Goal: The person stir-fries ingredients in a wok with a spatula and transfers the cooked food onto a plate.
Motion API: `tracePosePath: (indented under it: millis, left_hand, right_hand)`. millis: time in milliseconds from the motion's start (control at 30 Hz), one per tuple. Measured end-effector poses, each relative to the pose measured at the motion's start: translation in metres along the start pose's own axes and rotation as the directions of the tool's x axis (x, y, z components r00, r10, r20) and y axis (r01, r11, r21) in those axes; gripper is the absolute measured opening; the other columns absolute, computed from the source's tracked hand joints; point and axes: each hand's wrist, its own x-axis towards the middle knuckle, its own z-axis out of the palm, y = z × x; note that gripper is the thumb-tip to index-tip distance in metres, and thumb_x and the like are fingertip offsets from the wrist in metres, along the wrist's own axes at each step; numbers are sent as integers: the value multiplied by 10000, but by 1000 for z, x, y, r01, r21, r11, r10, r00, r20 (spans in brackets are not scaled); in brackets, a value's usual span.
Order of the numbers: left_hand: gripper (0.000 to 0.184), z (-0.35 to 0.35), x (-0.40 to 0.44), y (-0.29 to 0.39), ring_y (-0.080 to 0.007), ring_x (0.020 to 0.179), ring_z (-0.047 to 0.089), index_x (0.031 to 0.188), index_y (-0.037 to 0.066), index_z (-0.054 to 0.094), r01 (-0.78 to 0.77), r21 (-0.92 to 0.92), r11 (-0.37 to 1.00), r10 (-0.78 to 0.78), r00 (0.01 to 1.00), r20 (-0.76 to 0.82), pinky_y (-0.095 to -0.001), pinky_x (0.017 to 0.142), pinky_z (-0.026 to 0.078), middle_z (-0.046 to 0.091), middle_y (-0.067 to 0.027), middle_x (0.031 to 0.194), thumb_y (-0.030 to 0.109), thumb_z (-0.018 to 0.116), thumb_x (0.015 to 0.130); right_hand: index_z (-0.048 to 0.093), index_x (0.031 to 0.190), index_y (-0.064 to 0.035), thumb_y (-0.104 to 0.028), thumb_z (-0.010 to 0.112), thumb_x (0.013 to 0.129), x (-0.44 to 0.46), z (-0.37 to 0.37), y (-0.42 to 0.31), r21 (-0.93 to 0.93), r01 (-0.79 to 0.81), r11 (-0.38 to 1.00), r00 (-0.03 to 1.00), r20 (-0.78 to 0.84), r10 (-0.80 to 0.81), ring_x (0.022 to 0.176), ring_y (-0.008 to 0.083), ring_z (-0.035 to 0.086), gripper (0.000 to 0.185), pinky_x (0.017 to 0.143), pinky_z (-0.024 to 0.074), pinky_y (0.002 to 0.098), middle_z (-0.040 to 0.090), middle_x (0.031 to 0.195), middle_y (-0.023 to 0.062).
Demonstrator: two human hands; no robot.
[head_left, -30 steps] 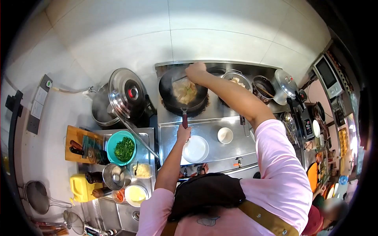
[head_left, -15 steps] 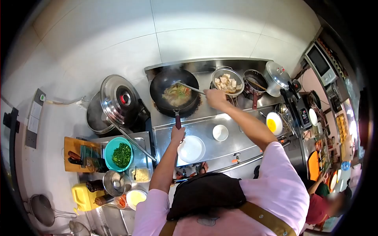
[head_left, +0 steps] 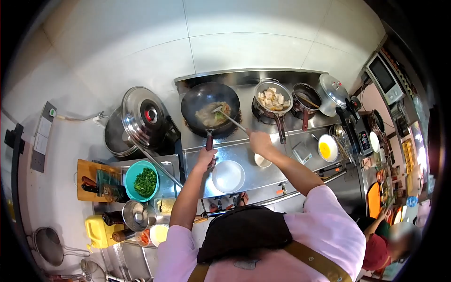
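A dark wok sits on the stove, with food of mixed pieces and some green in it. My left hand is closed round the wok's handle. In my right hand is a metal spatula, its blade touching the food in the wok. Below the wok stands a white plate. A small white bowl is just under my right hand, which partly hides it.
To the right are a strainer of pale cubes, a small pan, a pressure cooker and a bowl of yellow liquid. A teal bowl of greens and a lidded pot stand left. Another person is at lower right.
My right hand has moved down and slightly right from above the wok, bringing the spatula to a steeper slant over the food. My left hand stays on the handle.
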Motion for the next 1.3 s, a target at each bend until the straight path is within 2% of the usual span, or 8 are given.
tracePosePath:
  millis: [633,733,867,967,1100,1200,1267,1300]
  left_hand:
    - [279,4,-8,-5,-128,473,550,1001,82,545,-86,10,996,86,995,-42,-278,381,420,582,-30,693,339,636,944]
    - [342,-13,-19,-35,-140,497,573,981,73,561,-123,-300,946,92,989,-117,-282,388,431,597,-38,692,414,584,964]
    - [293,-40,-30,-133,-144,546,565,1025,73,598,-78,-148,986,34,958,-284,-291,448,465,640,-42,778,359,541,992]
    - [217,-41,-43,-187,-136,563,560,988,63,596,105,50,993,-98,987,-130,-275,453,451,632,-42,773,279,580,965]
    - [181,-26,-69,-204,-140,598,569,1008,23,579,159,147,976,-152,987,-58,-280,489,458,624,-57,768,186,582,930]
    - [193,-17,-95,-194,-149,579,564,1045,-9,563,172,122,978,-172,985,-13,-280,496,466,616,-84,739,143,566,926]
    - [200,-17,-101,-197,-156,601,571,1067,-13,550,165,146,975,-163,986,-20,-286,518,485,625,-98,786,136,558,934]
    - [259,-20,-106,-193,-158,623,576,1142,-20,531,202,133,970,-203,979,-7,-295,537,506,630,-103,853,141,563,941]
  right_hand:
    - [593,1285,-122,-133,564,859,-26,9,4,104,-48,993,997,-51,53,819,400,685,428,736,537,516,696,851,222]
    - [615,1243,-108,-142,574,870,-35,18,-3,163,-39,986,989,-136,61,819,409,680,377,746,533,518,692,852,229]
    - [635,1208,-94,-186,590,893,-14,60,-12,284,-53,957,979,-175,106,817,439,664,332,749,523,538,681,868,251]
    - [645,1172,-68,-247,589,922,-11,105,-6,367,106,924,944,-329,22,732,346,692,313,667,546,481,694,821,206]
    - [654,1181,-28,-332,568,952,-32,115,27,879,-298,371,944,216,248,578,150,657,390,527,536,312,679,773,76]
    - [697,953,-71,-303,565,937,-51,156,43,815,-469,341,882,410,234,508,125,595,267,459,481,261,672,754,54]
    - [687,957,-72,-253,569,910,-51,195,50,841,-452,298,892,428,146,540,101,605,221,456,486,259,663,751,43]
    - [695,1070,-74,-260,578,877,-48,204,52,810,-471,349,881,455,132,673,198,685,292,579,561,333,707,853,114]
